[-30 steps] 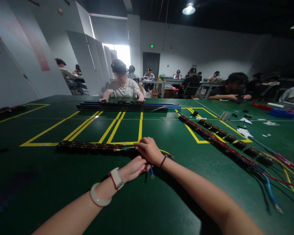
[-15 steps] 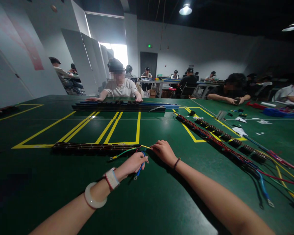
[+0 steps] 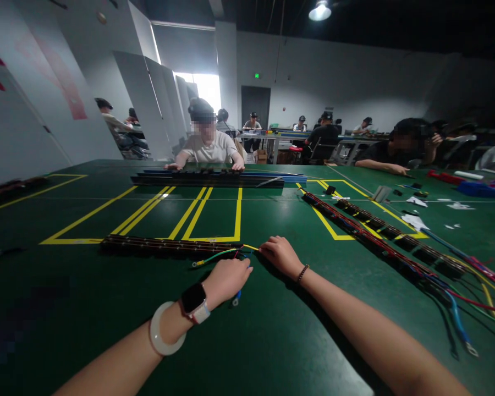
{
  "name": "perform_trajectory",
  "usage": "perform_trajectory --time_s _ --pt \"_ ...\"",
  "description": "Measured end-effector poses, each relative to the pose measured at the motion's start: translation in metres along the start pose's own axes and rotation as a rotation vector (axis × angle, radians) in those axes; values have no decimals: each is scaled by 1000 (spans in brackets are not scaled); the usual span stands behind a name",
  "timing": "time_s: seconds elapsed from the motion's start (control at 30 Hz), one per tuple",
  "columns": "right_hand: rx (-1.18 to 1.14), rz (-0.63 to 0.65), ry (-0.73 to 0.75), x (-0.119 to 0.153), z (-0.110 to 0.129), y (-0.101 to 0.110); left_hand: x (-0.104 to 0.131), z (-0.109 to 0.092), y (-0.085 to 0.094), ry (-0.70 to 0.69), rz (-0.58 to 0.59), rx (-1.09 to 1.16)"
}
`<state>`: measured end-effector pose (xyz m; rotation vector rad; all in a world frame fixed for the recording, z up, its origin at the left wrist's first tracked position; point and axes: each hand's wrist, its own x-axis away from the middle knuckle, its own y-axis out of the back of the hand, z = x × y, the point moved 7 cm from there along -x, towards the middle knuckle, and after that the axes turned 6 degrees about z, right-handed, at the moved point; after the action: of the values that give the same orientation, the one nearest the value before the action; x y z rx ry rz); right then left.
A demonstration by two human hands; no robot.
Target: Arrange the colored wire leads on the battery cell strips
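Observation:
A dark wiring strip (image 3: 169, 247) lies crosswise on the green table, with several coloured wires coming out of its right end. My left hand (image 3: 230, 278) is closed around a blue cable (image 3: 237, 297) whose ring terminal hangs below the fingers. Just right of it, my right hand (image 3: 281, 255) pinches the end of a yellow wire (image 3: 251, 248). A green wire (image 3: 214, 256) with a yellow sleeve and a ring terminal lies loose, left of my fingers. My left fingertips are partly hidden behind the back of the hand.
Two long wire bundles (image 3: 355, 230) on black blocks lie diagonally at right, cable ends trailing forward. Yellow tape (image 3: 237, 214) marks the green table (image 3: 107, 308). Across it, a person (image 3: 208, 144) rests hands at long dark rails (image 3: 206, 180). Paper scraps (image 3: 414, 221) lie at far right.
My left hand has turned over, so the watch face now shows and less of the blue cable is visible. My right hand keeps its pinch. The whole view has shifted slightly.

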<state>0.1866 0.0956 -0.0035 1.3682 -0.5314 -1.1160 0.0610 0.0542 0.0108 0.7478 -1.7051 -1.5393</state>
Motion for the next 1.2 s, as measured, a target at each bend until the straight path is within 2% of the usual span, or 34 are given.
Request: perform_trajectory --time_s 0.13,0.27,0.37,0.5,0.7,0.8,0.9,1.07,1.2 --pt "-8 -3 8 0 0 0 4 -2 8 75 -52 -23" --pt "-6 -11 4 1 1 1 9 8 20 229 -141 -44" --pt "0 -14 4 1 1 1 12 16 22 306 -141 -33" --pt "-8 -6 21 1 3 2 11 20 21 332 -101 -47" --pt "-23 -8 23 1 3 2 10 19 24 324 -155 -112" --pt "-22 -3 24 0 3 1 10 12 30 256 -253 -162" --pt "-15 -5 24 0 2 0 9 1 30 118 -329 -144" --pt "-3 -5 22 -1 0 -3 8 -24 16 -178 -327 -68" --pt "-6 -4 18 -2 -2 -5 14 -37 16 -301 -320 -10"
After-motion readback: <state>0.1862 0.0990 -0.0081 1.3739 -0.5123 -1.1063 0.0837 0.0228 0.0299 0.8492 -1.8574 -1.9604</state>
